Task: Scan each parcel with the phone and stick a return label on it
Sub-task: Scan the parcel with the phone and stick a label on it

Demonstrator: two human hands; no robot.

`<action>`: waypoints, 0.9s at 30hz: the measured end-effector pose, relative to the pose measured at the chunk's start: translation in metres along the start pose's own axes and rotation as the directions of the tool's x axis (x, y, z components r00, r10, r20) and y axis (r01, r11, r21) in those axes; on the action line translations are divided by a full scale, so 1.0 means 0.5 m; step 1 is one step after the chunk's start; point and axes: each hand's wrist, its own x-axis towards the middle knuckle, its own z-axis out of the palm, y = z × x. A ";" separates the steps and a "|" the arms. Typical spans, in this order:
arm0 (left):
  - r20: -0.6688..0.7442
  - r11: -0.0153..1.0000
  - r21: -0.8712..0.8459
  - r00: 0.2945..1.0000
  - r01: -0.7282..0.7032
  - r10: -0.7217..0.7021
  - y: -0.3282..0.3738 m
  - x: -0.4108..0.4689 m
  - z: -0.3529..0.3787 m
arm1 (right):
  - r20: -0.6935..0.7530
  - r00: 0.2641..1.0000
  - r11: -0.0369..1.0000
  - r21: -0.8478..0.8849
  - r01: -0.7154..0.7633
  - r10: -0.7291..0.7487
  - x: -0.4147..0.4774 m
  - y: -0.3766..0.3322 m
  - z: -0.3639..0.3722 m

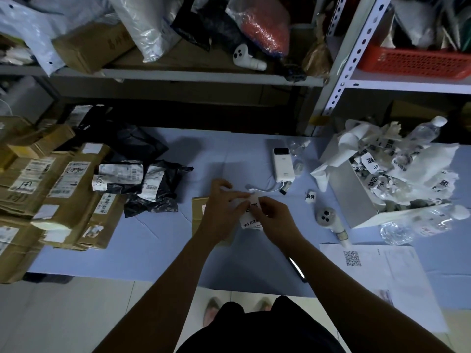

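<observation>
A small brown cardboard parcel (197, 207) lies on the blue cloth in front of me, mostly hidden under my hands. My left hand (221, 210) and my right hand (275, 215) both pinch a white strip of return labels (251, 221) with black characters, held just above the parcel. The phone (297, 268) lies dark on the cloth under my right forearm, only its edge showing. One loose label (311, 197) lies to the right. Black plastic parcels (150, 184) and stacked cardboard parcels (63, 189) wait at the left.
A white power bank (283, 164) with a cable lies beyond my hands. A box of crumpled label backing (397, 179) and plastic bottles stand at the right, with a grey handheld device (328, 220) and a printed sheet (377, 273). Shelves full of goods rise behind.
</observation>
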 end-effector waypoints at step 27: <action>-0.151 0.890 -0.388 0.936 0.239 -0.317 -0.030 -0.046 -0.050 | -0.254 0.931 0.882 -0.326 -0.339 0.263 -0.006 0.060 -0.046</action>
